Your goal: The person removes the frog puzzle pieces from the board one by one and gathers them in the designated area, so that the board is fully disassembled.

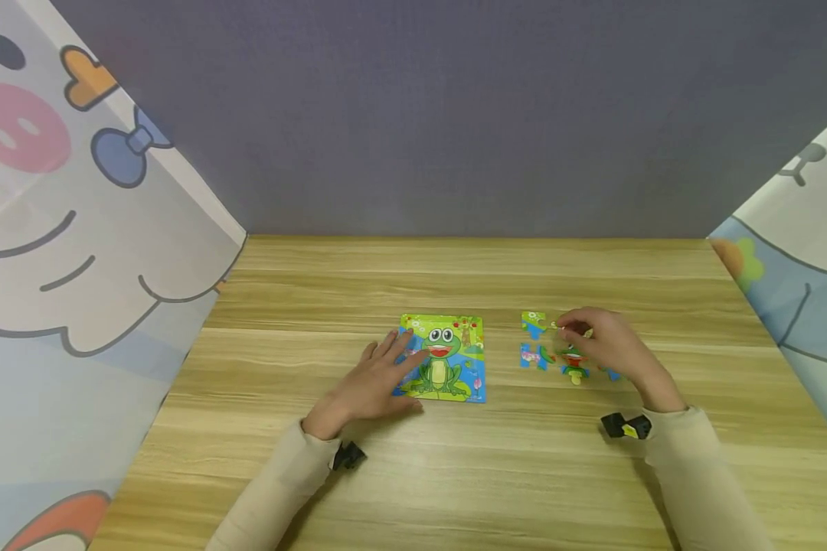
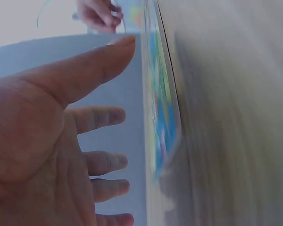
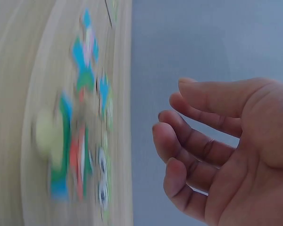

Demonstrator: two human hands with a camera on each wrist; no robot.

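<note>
A square frog picture puzzle (image 1: 448, 363) lies flat on the wooden table. Over its left edge my left hand (image 1: 375, 379) is spread, fingers straight and thumb apart; in the left wrist view the palm (image 2: 33, 146) holds nothing and the puzzle board (image 2: 164, 113) shows edge-on beside it. To the right, my right hand (image 1: 609, 344) hovers above loose jigsaw pieces (image 1: 537, 356). Its fingers (image 3: 193, 141) are loosely bent with nothing between them in the right wrist view. A piece with the frog's red mouth (image 1: 575, 371) lies beneath that hand, which partly hides other pieces.
The wooden table (image 1: 496, 474) runs back to a grey-purple panel (image 1: 420, 115). Cartoon-printed panels (image 1: 55, 229) stand at the left and right sides. Black wrist cameras (image 1: 623, 426) sit at both cuffs.
</note>
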